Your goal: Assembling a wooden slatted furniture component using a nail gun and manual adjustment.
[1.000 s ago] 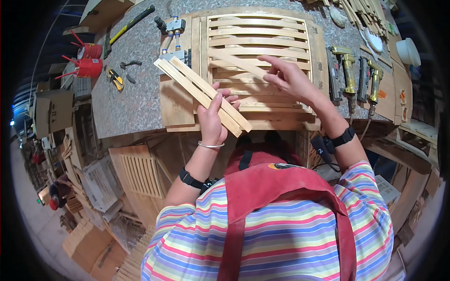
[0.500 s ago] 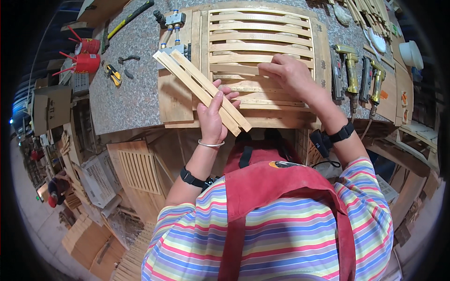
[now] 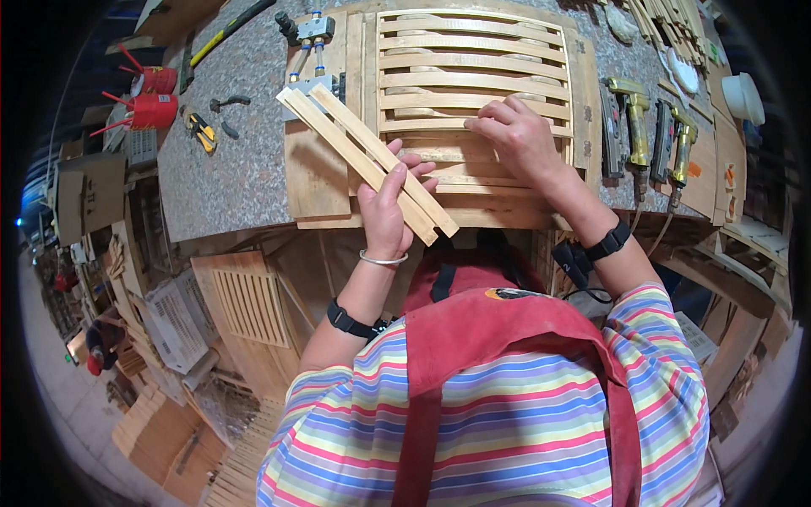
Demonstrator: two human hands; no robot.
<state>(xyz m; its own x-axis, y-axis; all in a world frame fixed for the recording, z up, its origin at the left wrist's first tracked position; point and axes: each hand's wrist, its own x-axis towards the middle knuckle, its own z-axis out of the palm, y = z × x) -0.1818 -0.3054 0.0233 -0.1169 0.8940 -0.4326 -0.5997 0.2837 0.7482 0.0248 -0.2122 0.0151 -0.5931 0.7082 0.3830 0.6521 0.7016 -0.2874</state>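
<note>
Up on the grey stone worktop (image 3: 228, 177), the left hand (image 3: 390, 207) grips a bundle of wooden slats (image 3: 365, 156), three by my count, slanting up toward the left. The right hand (image 3: 515, 139) lies fingers-down on the slatted wooden panel (image 3: 473, 68), closed on nothing; the panel lies flat just ahead of the person. Two yellow nail guns (image 3: 642, 127) sit to its right. Far left stand two red cans (image 3: 152, 97), and a brown cardboard box (image 3: 89, 194) sits below them.
</note>
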